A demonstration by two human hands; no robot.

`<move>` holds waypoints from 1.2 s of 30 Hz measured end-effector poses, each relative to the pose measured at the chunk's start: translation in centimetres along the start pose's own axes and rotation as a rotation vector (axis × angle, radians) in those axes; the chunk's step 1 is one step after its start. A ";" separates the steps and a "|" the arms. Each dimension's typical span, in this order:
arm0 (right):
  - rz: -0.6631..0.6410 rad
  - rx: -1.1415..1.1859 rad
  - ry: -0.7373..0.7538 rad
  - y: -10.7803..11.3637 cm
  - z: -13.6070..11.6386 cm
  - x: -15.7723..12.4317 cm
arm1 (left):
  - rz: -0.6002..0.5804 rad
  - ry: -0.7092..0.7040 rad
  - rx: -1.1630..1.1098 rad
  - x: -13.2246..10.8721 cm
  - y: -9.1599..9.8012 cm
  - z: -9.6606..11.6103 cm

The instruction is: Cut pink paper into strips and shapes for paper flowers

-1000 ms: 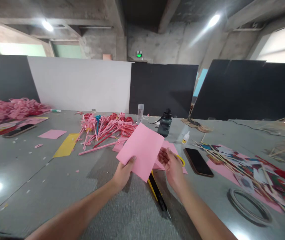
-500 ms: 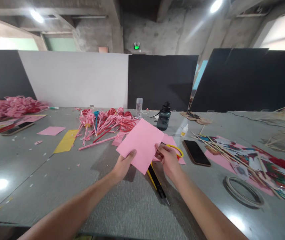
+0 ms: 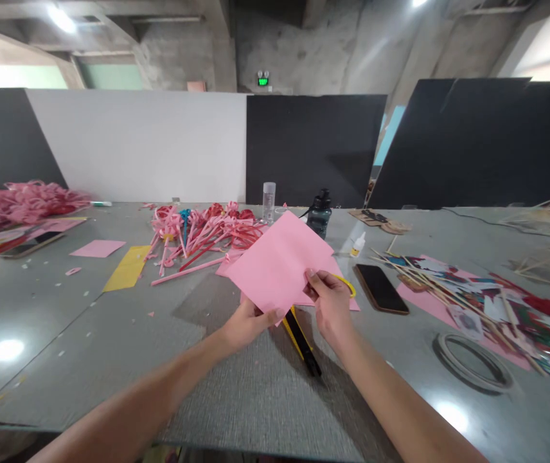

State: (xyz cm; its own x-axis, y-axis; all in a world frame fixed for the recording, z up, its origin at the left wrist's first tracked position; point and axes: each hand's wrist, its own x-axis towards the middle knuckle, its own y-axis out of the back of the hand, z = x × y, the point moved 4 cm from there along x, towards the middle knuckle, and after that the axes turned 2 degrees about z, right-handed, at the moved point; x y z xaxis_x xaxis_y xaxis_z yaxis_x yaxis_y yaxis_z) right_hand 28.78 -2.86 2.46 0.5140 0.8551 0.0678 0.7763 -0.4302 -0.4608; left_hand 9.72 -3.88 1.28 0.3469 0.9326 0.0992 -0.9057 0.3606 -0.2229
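A square sheet of pink paper (image 3: 277, 257) is held above the table, one corner pointing toward me. My left hand (image 3: 250, 325) pinches it near the bottom corner, thumb on top and fingers underneath. On its right edge, my right hand (image 3: 328, 299) grips it between thumb and fingers. Below the sheet lies a black and yellow utility knife (image 3: 304, 347), its upper end hidden by the paper. More pink paper (image 3: 337, 270) rests on the table behind, with a yellow scissor handle (image 3: 351, 285) showing beside my right hand.
Pink and red paper-strip flowers (image 3: 207, 235) lie ahead, left of a clear bottle (image 3: 268, 202) and a dark water bottle (image 3: 320, 215). Yellow paper (image 3: 128, 269) is to the left. Rightward are a glue bottle (image 3: 357, 245), a phone (image 3: 381, 289), sticks (image 3: 429, 289) and a tape roll (image 3: 472, 362).
The pink sheet has turned and shifted slightly right and up. My left hand has slid along its edge to the bottom corner; my right hand still grips the right edge.
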 end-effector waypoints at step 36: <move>-0.510 -0.334 -0.105 -2.9 0.2 -3.1 | -0.102 -0.226 0.318 1.0 0.5 -0.3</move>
State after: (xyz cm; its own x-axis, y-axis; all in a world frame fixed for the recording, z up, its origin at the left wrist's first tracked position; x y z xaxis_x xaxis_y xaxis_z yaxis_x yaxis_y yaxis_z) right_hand 24.87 -4.15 3.46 0.0222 0.9935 0.1114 0.9959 -0.0122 -0.0899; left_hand 9.73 -2.74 0.99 0.4087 0.8531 0.3243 -0.9119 0.3961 0.1071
